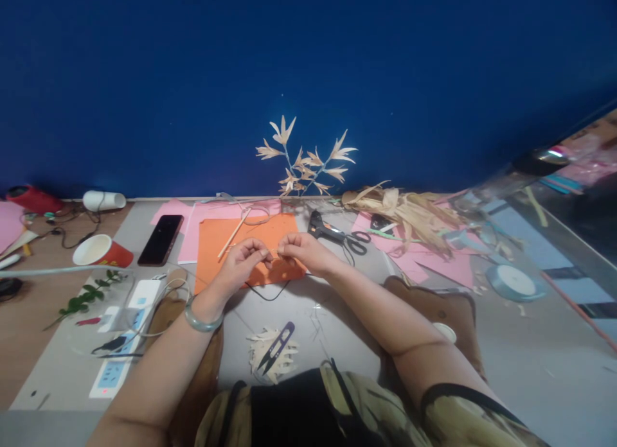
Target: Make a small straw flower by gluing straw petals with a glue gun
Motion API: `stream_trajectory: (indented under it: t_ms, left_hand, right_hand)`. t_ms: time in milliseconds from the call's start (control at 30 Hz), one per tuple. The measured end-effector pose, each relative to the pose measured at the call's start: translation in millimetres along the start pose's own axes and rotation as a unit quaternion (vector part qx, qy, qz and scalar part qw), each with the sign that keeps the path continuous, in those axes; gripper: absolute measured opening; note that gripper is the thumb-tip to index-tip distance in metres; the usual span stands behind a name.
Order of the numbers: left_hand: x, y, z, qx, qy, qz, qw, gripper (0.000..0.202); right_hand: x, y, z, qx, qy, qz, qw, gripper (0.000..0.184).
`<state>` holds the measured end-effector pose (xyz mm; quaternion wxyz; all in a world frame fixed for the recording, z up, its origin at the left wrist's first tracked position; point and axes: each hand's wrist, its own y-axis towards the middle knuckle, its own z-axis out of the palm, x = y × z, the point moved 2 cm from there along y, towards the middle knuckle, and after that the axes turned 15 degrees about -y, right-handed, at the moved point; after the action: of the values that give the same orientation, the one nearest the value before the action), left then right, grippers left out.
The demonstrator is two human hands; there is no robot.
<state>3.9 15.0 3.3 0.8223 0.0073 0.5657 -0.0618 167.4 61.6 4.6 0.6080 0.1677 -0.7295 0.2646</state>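
Note:
Above an orange sheet of paper (216, 241), my left hand (247, 259) is closed in a pinch, and a bangle circles its wrist. My right hand (304, 251) pinches close beside it, fingertips a short way apart. A thin pale strand seems to run between them, too fine to name. Left of my hands a thin wooden stick (234, 234) lies on the paper. To the right are black-handled scissors (357, 243) beside a black tool with an orange spot (318, 226). Nearer my body, purple thread snips (278, 347) rest on pale cut pieces (260, 354).
Branches of pale husk flowers (313, 161) stand at the back against the blue wall. Dried husks (409, 212) and a ribbon spool (513, 282) lie right. On the left are a phone (161, 240), a paper cup (108, 251), a power strip (128, 338) with cords, and a green sprig (87, 299).

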Motion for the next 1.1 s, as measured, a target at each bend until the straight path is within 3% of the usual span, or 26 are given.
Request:
stream_trajectory:
  t_ms: [100, 233, 367, 633, 767, 1100]
  left_hand:
    - [1.7, -0.5, -0.1, -0.006, -0.025, -0.012, 1.000, 0.019]
    - [4.2, 0.8, -2.1, -0.022, -0.003, -0.024, 0.999, 0.033]
    - [6.2, 3.3, -6.3, -0.037, 0.068, 0.002, 0.997, 0.021]
    - [1.0, 0.3, -4.9, 0.011, 0.212, 0.064, 0.975, 0.014]
    - [-0.7, -0.1, -2.8, 0.018, 0.258, 0.094, 0.961, 0.009]
    - [4.1, 3.7, -11.8, 0.000, 0.161, 0.008, 0.987, 0.020]
  right_hand:
    - [0.6, -1.6, 3.2, -0.026, -0.042, -0.008, 0.999, 0.014]
    - [1.2, -4.7, 9.0, -0.040, -0.096, -0.049, 0.993, 0.021]
    - [0.0, -5.5, 9.4, -0.074, -0.161, -0.079, 0.981, 0.018]
    - [-1.0, -2.2, 3.6, 0.005, -0.136, -0.032, 0.990, 0.015]
    - [-2.2, -1.2, 3.1, 0.014, -0.139, -0.026, 0.990, 0.010]
    - [-4.4, -0.8, -1.0, -0.042, -0.150, -0.040, 0.987, 0.014]
